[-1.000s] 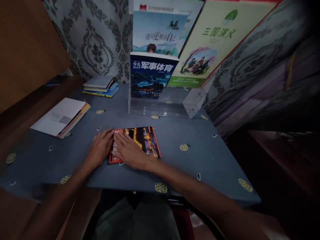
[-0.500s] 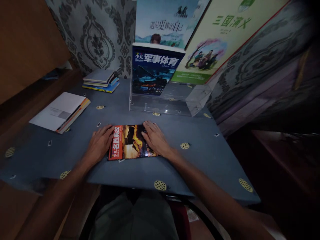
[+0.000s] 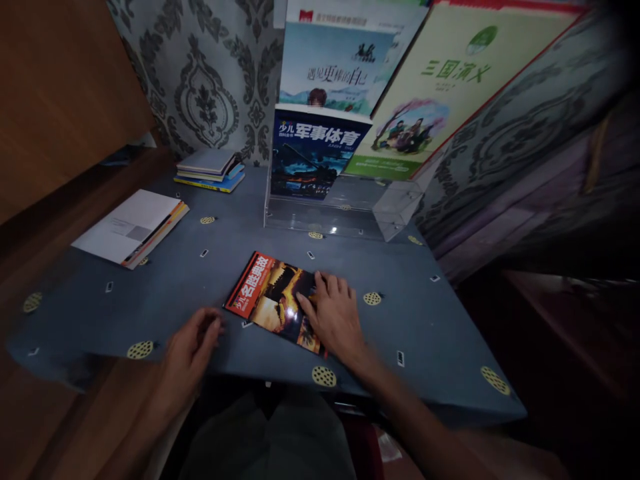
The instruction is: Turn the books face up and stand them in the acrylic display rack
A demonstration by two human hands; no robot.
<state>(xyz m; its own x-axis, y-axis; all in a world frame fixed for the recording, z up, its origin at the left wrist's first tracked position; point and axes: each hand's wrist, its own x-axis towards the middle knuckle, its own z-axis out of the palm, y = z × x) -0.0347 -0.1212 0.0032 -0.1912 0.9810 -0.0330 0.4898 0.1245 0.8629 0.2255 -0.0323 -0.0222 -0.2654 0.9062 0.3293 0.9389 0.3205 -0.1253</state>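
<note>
Red at one end and dark gold over the rest, a glossy book (image 3: pixel 277 297) lies flat and aslant between the person's two hands. From where I stand, the right hand (image 3: pixel 336 317) is palm down on the end of it, spread open, with the thumb on the cover and the fingers laid across the far corner. Opposite, the left hand (image 3: pixel 193 343) is loosely curled with nothing in it, apart from the book and just short of its red end; I cannot tell whether it brushes the blue-grey tablecloth (image 3: pixel 415 317).

Straight out beyond the hands is a clear plastic stand (image 3: pixel 320 217). A dark blue book (image 3: pixel 307 177) leans in its front tier, low down, with a pale blue book (image 3: pixel 330 60) rising behind. A taller green book (image 3: pixel 450 40) stands beside those two, farther out past the right hand. Well ahead of the left hand, and off to its outer side, lies a white cover (image 3: pixel 127 223) with coloured edges beneath it; farther on sits a small stack of books (image 3: pixel 207 172), near the patterned wall (image 3: pixel 205 100).
</note>
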